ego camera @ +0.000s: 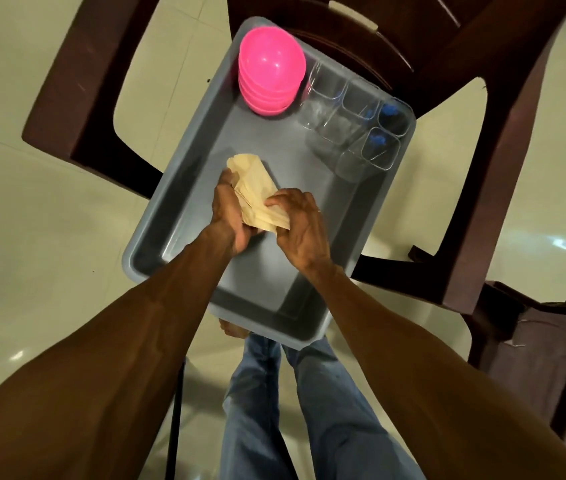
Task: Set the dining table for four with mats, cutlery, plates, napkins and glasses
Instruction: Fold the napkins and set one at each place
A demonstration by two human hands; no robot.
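Note:
A grey plastic bin (177, 188) rests on the seat of a dark brown chair (503, 140). Over the bin's middle, both my hands hold a small stack of beige paper napkins (255, 188). My left hand (229, 216) grips the stack's left edge. My right hand (300, 223) pinches its lower right end. A stack of pink bowls (271, 69) stands in the bin's far left corner. Several clear square glasses (347, 116) stand along the bin's far right side, two with blue pieces inside.
A pale tiled floor (32, 220) surrounds the chair. Another dark brown piece of furniture (544, 341) stands at the right edge. My jeans-clad legs (309, 410) and a bare foot (233, 329) show below the bin.

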